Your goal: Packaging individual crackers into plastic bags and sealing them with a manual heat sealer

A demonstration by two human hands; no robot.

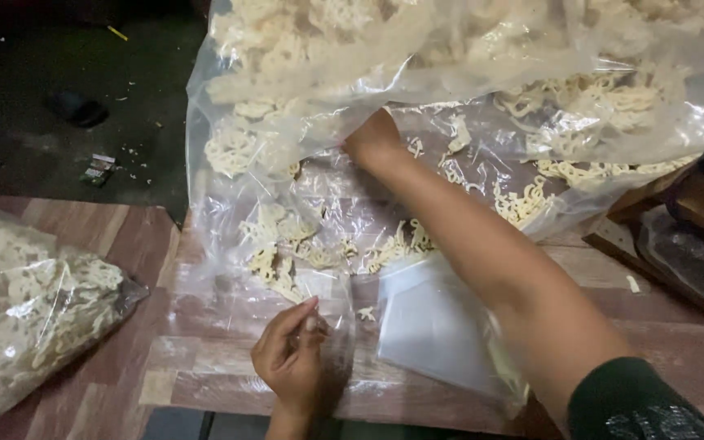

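- Head view: a large clear plastic bag (450, 73) lies on its side across the far part of the tabletop (205, 358), its mouth toward the person, filled with pale, lacy, curled crackers (596, 106); loose pieces and crumbs are scattered along its lower film.
- The right hand (372, 138) reaches deep inside this bag, the forearm stretched through the opening. Its fingers are hidden behind the film and crackers, so whether the grip is closed on anything cannot be told.
- The left hand (291, 358) is at the near edge, fingertips pinched together on the thin rim of a small clear bag (332, 326), holding it up from the tabletop.
- Just right of it lies a flat stack of small plastic bags (433, 326), partly under the right forearm.
- A second filled cracker bag (34, 310) lies at the left, cut off by the frame edge.
- Beyond the tabletop the dark floor (42, 98) holds a small packet and crumbs; details there are hard to make out.
- A wooden frame (686, 204) sits at right.
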